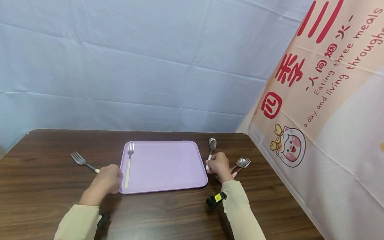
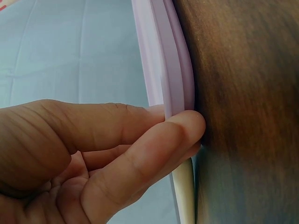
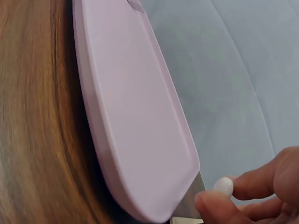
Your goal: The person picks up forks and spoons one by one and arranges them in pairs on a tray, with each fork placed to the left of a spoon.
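Head view: at the right edge of a lilac tray (image 1: 168, 166), a spoon (image 1: 212, 144) is slanting, its bowl pointing away from the person. The right hand (image 1: 219, 164) is pinching its white handle, finger and thumb closed on it. At the tray's left edge, the left hand (image 1: 106, 180) is pinching a fork (image 1: 79, 159) by its cream handle, the tines pointing out leftward; in the left wrist view, its fingertips are meeting the rim, but whether they are pressing it, one cannot tell. The hands are working well apart, the tray between them. Inside the tray, a second fork (image 1: 129, 165) is lying along the left side, tines away. Past the right hand, a second spoon (image 1: 241, 162) and a third fork (image 1: 247, 163) are lying together on the dark table (image 1: 150, 216). Behind, a pale blue sheet (image 1: 135, 66) is hanging; rightward, a banner (image 1: 339, 110) is showing red lettering.
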Demonstrator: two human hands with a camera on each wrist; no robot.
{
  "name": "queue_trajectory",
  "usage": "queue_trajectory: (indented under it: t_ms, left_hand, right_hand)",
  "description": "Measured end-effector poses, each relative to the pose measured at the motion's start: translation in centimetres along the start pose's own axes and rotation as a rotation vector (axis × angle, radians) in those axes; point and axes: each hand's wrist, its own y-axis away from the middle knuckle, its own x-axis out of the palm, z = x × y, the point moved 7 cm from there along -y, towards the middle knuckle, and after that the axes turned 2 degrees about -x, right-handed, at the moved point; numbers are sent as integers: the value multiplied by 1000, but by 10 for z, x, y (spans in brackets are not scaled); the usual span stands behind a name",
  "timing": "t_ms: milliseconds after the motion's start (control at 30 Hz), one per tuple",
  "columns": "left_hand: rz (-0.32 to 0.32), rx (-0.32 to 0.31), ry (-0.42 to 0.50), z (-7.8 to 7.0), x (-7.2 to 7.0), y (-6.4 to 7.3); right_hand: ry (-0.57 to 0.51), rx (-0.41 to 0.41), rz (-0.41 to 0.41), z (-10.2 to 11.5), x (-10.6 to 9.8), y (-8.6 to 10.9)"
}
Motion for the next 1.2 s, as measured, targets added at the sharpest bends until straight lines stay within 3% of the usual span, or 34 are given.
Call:
queue_trajectory:
  t_ms: [167,733,1200]
  left_hand:
    - [-11,7,-5,0,-1,0]
    - [2,-12,2,1,1,0]
    - [23,-31,15,0,1,1]
  right_hand:
    - [-8,-41,-8,4,6,0]
    - [174,-169,-30,28,31,12]
    - [125,-202,53,41,60,21]
